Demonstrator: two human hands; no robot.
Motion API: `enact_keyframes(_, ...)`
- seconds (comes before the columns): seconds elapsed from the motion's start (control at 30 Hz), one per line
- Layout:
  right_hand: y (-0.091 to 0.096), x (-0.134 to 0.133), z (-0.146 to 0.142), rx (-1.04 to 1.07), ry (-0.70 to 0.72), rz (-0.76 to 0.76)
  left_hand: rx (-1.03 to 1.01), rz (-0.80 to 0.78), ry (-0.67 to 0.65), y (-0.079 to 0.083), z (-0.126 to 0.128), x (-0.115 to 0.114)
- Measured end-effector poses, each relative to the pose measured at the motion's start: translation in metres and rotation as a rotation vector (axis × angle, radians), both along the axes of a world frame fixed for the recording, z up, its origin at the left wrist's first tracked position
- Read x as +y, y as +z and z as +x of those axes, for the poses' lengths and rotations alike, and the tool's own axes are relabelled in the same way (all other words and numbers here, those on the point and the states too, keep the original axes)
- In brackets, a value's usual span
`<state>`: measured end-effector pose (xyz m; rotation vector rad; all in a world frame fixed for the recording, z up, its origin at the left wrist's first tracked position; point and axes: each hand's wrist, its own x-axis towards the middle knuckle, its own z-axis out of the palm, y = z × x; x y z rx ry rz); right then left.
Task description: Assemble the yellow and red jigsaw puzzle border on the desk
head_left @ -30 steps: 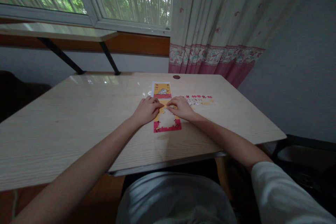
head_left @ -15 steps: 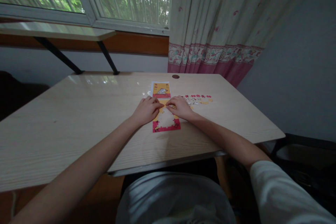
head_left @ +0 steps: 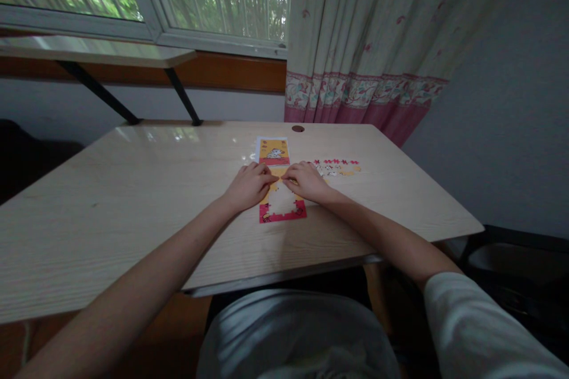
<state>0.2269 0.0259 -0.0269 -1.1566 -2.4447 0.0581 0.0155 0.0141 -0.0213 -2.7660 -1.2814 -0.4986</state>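
Note:
A jigsaw puzzle (head_left: 283, 215) lies on the table, its red and yellow border joined around a bare pale middle. My left hand (head_left: 251, 186) rests at its upper left, fingers closed and tips on the yellow upper border. From the right, my right hand (head_left: 307, 180) pinches at the same spot, its fingertips nearly meeting the left ones. Yellow puzzle pieces are under the fingertips; their outlines are too small to make out. Just beyond the puzzle is a picture card (head_left: 273, 151) with a white animal on yellow and red.
Loose puzzle pieces (head_left: 335, 168) in red, white and yellow lie in rows right of my right hand. The wooden table (head_left: 146, 189) has a round cable hole (head_left: 298, 128) at the back. A raised shelf (head_left: 102, 52) on black supports stands at the back left, near a curtain (head_left: 355, 53).
Both hands stay at the puzzle's upper border, with only slight finger movement. The puzzle and the loose pieces look the same; the view has shifted slightly.

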Motion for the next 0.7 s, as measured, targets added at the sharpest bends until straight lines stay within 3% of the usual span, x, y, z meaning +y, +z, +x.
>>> enact_keyframes(0.2, 0.007, 0.004, 0.008, 0.022, 0.044, -0.033, -0.006, 0.003, -0.046, -0.001, -0.002, 0.001)
enact_keyframes(0.47, 0.032, 0.027, 0.06, 0.069, -0.194, 0.024, -0.022, -0.047, -0.027, 0.001, 0.001, 0.001)
enact_keyframes(0.57, 0.039, 0.033, 0.089, -0.027, -0.319, -0.079, -0.011, -0.053, -0.04, 0.002, 0.001, 0.0)
enact_keyframes(0.7, 0.045, 0.037, 0.123, -0.139, -0.382, -0.232, 0.001, -0.047, -0.05, 0.002, -0.001, -0.001)
